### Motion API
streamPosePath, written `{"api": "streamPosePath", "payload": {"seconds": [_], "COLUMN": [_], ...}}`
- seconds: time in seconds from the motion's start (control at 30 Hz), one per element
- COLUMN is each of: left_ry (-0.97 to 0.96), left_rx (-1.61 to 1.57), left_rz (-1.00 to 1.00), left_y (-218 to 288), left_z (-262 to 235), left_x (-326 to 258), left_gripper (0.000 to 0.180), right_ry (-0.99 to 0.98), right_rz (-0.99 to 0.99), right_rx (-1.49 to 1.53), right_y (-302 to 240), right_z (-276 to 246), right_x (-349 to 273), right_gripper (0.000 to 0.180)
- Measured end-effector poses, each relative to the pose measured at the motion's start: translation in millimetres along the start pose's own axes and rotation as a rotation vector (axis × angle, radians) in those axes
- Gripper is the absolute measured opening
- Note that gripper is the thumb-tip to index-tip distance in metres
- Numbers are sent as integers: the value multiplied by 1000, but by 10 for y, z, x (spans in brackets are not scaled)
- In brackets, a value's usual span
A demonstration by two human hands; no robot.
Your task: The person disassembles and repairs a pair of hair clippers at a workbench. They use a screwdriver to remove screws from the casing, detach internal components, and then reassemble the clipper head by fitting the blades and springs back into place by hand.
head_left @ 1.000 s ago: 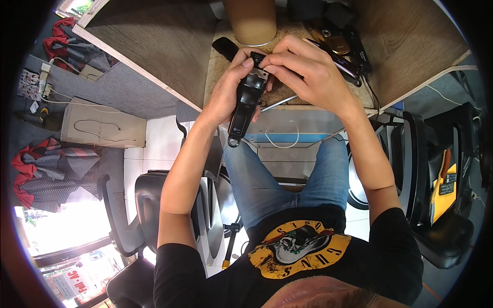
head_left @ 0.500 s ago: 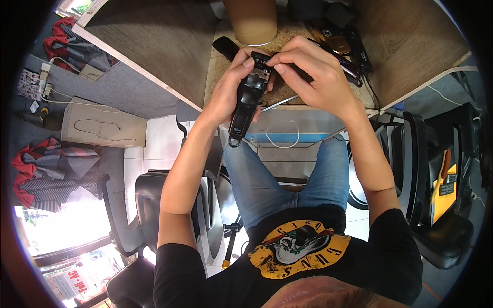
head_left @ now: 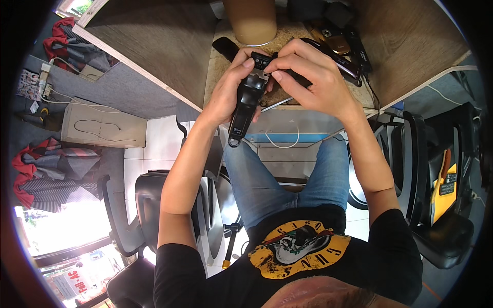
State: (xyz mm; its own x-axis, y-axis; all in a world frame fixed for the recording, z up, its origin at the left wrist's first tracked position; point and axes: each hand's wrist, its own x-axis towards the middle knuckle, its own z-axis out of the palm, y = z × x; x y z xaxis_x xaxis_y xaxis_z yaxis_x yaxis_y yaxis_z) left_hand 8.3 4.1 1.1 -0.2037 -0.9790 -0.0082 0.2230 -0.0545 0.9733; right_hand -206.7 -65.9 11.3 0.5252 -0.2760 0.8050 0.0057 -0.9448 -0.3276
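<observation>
A black hair clipper is in my left hand, its blade end pointing away from me and its hanging loop toward my lap. My left thumb presses along its upper side while the fingers wrap underneath. At the blade end are a black piece with small round holes and a metal plate below it. My right hand is closed in a pinch, thumb and index fingertips touching the metal plate's right side. Whatever lies between those fingertips is too small to make out. A dark shape shows beneath the right palm, mostly hidden.
Beyond my hands is a wooden cubby with a worn shelf. A tan cylindrical container stands there, with several dark clippers and cords at its right. Black salon chairs flank me. A cardboard box lies at the left.
My right fingertips have shifted slightly toward me, from the black piece with holes to the metal plate. My left hand and the hair clipper stay nearly still.
</observation>
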Motion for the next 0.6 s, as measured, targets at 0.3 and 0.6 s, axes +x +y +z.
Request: {"api": "streamPosePath", "payload": {"seconds": [0.3,0.6], "left_ry": [-9,-41], "left_rx": [-10,10], "left_rz": [-3,15], "left_y": [-4,-21], "left_z": [-12,-30], "left_x": [4,14], "left_gripper": [43,41], "right_ry": [14,47], "right_rz": [-2,22], "right_rx": [-19,-7], "right_y": [21,17], "right_z": [10,5], "right_x": [-1,1], "right_gripper": [12,16]}}
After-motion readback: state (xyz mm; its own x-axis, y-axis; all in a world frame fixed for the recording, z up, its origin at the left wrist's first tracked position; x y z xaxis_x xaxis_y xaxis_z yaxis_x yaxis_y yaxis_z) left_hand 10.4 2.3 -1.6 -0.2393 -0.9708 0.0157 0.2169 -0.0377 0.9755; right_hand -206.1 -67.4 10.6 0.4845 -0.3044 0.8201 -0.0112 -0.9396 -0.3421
